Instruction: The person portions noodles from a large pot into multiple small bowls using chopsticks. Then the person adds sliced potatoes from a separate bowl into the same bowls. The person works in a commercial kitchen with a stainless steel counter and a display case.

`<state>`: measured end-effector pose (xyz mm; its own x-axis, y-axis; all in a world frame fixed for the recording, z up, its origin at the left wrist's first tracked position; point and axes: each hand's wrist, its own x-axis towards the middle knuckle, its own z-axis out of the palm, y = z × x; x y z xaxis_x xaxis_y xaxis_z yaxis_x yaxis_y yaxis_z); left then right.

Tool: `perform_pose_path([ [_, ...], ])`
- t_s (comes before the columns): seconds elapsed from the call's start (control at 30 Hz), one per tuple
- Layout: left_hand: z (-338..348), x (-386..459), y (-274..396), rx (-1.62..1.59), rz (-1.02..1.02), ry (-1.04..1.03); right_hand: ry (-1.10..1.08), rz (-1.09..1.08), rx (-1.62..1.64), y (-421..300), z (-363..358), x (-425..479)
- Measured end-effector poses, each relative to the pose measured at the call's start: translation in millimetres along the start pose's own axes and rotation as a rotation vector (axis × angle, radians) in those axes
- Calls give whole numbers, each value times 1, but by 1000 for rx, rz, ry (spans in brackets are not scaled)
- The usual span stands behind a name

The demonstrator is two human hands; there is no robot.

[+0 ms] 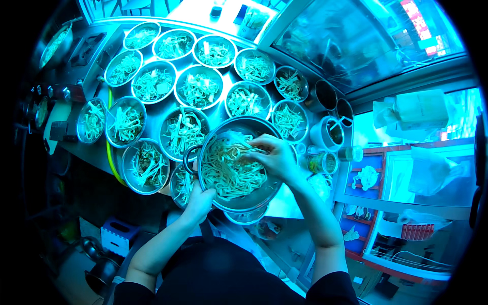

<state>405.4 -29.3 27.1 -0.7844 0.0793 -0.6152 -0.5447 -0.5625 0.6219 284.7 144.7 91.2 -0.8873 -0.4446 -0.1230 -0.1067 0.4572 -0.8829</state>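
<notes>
A large metal pot (267, 194) of noodles is held up in front of me, over the near side of the counter. My left hand (200, 202) grips its rim at the left, just below the loop handle (188, 160). Inside the pot, the fingers of my right hand (272, 158) are closed on some of the noodles (232, 171). Several metal bowls with noodles stand in rows beyond and to the left, among them one bowl (185, 133) close to the pot's handle. Beneath the pot, other bowls are partly hidden, one of them (245, 216) showing at its near edge.
Metal canisters (324, 131) and glass jars (322, 164) stand at the counter's right. A yellow hose (110, 152) runs along the left. Stove burners (87, 47) lie at the far left. Windows (335, 42) border the far and right sides. A plastic step stool (117, 236) is on the floor.
</notes>
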Motion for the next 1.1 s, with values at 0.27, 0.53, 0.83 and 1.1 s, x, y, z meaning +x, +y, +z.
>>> perform_pose_path([
  [0.27,9,27,-11,-5,-8,-36,192,-11,-140,-9,-39,-28],
  [0.53,29,39,-21,-81,100,-92,341,98,169,-43,-84,-54],
  [0.83,24,50,-10,49,107,40,505,20,238,-56,-149,-103],
  [1.1,-29,47,21,47,184,150,407,247,208,47,-120,-97],
])
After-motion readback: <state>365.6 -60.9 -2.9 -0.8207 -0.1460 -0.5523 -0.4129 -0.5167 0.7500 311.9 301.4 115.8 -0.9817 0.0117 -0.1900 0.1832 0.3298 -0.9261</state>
